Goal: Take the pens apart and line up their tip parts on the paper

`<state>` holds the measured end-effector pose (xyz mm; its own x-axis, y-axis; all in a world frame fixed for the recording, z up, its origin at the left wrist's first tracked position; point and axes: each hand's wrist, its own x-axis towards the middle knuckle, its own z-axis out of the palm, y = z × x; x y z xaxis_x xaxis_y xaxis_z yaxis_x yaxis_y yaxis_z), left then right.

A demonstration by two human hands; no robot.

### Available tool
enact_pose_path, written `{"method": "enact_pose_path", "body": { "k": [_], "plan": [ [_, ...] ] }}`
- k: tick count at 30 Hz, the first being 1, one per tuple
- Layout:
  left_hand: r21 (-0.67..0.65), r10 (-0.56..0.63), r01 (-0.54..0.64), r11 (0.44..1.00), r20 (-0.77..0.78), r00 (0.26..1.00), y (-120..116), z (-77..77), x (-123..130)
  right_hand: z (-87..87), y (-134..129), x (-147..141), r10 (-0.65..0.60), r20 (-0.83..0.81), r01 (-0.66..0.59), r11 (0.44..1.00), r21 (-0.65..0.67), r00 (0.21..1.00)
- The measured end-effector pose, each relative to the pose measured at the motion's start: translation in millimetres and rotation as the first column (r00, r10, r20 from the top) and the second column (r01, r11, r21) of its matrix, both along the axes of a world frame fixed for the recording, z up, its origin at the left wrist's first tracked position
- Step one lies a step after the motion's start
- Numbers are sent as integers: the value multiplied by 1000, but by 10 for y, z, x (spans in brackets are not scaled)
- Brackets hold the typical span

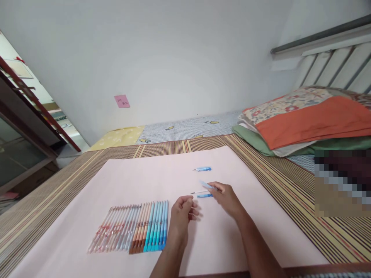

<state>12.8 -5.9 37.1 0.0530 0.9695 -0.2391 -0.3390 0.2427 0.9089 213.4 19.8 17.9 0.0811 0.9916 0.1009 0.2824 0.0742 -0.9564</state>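
Note:
My right hand (224,197) is closed on a pale blue translucent pen barrel (205,185), which slants up to the left from the fingertips. Just below it are a thin white pen refill (199,192) with a dark tip and a blue pen part (204,196); their right ends pass behind the fingers. My left hand (182,210) is to the left of these, thumb and index finger pinched together and the other fingers curled. Anything small in that pinch is too small to make out. Farther back lies another blue pen part (204,168) beside a dark-tipped refill (197,169).
Left of my hands lies a row of several pens (156,224), blue, brown and clear pinkish. Everything rests on a pale pink sheet (139,173) over a striped mat (290,185). Folded bedding (313,119) is piled at the right, and a wall (179,58) stands behind.

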Motion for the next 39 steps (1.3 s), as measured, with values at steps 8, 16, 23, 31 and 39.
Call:
{"method": "enact_pose_path", "body": {
  "k": [8, 16, 23, 31, 39],
  "plan": [
    [-92, 11, 17, 996, 294, 956, 166, -92, 186, 142, -95, -252, 255, -132, -270, 956, -112, 958],
    [-387, 218, 52, 920, 619, 754, 95, -169, 31, 63, -66, -183, 291, -273, -320, 945, -67, 917],
    [-313, 184, 121, 942, 784, 592, 168, -24, -186, -135, 61, 167, -249, -51, 250, 968, 24, 967],
    [-322, 186, 119, 939, 769, 612, 161, -74, -167, 4, 263, 4, 35, 528, -28, 999, -20, 848],
    [-346, 209, 126, 930, 777, 593, 168, -145, -146, 91, 458, 106, 88, 612, -92, 995, -25, 786]
  ]
}}
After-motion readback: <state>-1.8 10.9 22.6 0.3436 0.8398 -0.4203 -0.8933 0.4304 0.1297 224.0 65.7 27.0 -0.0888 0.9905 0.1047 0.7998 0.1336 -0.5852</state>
